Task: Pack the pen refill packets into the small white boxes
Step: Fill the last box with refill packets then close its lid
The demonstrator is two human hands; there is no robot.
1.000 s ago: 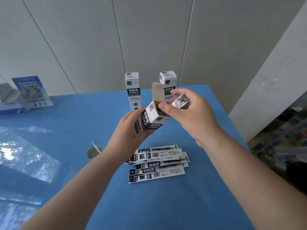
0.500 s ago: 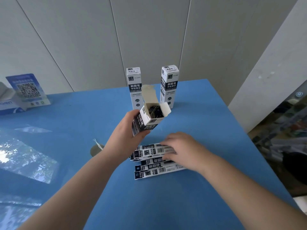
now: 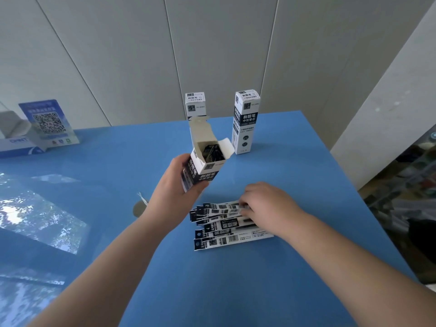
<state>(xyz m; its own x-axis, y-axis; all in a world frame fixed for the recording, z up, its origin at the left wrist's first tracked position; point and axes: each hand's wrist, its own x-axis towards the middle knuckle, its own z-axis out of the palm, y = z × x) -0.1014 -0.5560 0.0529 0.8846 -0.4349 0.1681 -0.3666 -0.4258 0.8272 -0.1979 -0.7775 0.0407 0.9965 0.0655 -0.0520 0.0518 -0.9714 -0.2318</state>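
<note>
The left hand (image 3: pixel 173 192) grips an open box (image 3: pixel 203 166), partly filled, above the blue table (image 3: pixel 236 291). The right hand (image 3: pixel 264 204) pinches packets (image 3: pixel 226 228) from the remaining pile; two closed boxes (image 3: pixel 245 121) stand behind.

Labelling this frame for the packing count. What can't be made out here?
All in the head view:
- Number of packets inside the open box: dark interior, contents too small.
- Whether the right hand has gripped a packet: fingertips and top packets are motion-blurred.
- Size of the packet pile: packets overlap, the hand covers part.
- Lower part of the rear closed box: hidden by the open box's flap.
</note>
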